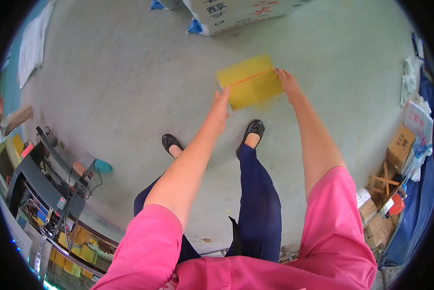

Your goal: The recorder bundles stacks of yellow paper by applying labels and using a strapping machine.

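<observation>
A flat yellow rectangular pack, perhaps a stack of paper, with an orange band across its middle, is held out in front of me above the floor, slightly blurred. My left hand is closed on its left edge. On the opposite edge, my right hand grips the upper right side. The pack hides part of the fingers of both hands. Both arms are stretched forward, and the pack tilts up toward the right.
Grey concrete floor surrounds my feet. To the left stands a dark machine with cables and yellow packs beneath. Large white printed packages lie ahead. Cartons and bags are piled at right beside a blue sheet.
</observation>
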A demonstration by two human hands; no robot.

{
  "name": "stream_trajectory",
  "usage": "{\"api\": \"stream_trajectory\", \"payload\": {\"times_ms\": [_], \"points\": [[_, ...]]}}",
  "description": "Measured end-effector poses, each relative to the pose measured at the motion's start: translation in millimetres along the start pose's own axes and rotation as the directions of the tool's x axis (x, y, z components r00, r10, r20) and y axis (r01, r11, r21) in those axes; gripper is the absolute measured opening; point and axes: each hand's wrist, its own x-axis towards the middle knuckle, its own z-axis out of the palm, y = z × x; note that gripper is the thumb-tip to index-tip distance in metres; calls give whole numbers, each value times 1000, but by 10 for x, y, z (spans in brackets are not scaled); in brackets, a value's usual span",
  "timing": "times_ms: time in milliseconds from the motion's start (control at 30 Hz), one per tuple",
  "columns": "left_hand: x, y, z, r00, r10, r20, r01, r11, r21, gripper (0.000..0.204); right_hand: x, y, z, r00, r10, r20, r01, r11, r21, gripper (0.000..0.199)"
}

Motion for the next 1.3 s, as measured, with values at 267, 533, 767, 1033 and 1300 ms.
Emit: {"api": "stream_trajectory", "payload": {"times_ms": [267, 533, 767, 1033, 1300], "points": [[-1279, -450, -1766, 956, 151, -252, -20, 889, 457, 86, -1479, 599, 754, 983, -182, -24, 164, 931, -325, 40], [-4017, -1008, -3929, 853, 307, -422, 167, 605, 778, 52, -3936, 317, 1273, 955, -183, 231, 259, 896, -360, 33], [-5465, -3036, -2834, 737, -208, -643, 251, 968, -26, 45, -4602, -379, 947, 650, -123, 750, 749, 274, -603, 45], [-5519, -4611, -1852, 758, 147, -636, 72, 950, 305, 48, -3693, -1227, 1664, 83, 340, 937, 902, -426, 74, 41], [-5521, -5035, -2510, 596, 70, -800, 12, 995, 96, 37, -5138, -1956, 4348, 119, 437, 892, 726, -650, 222, 38]]}}
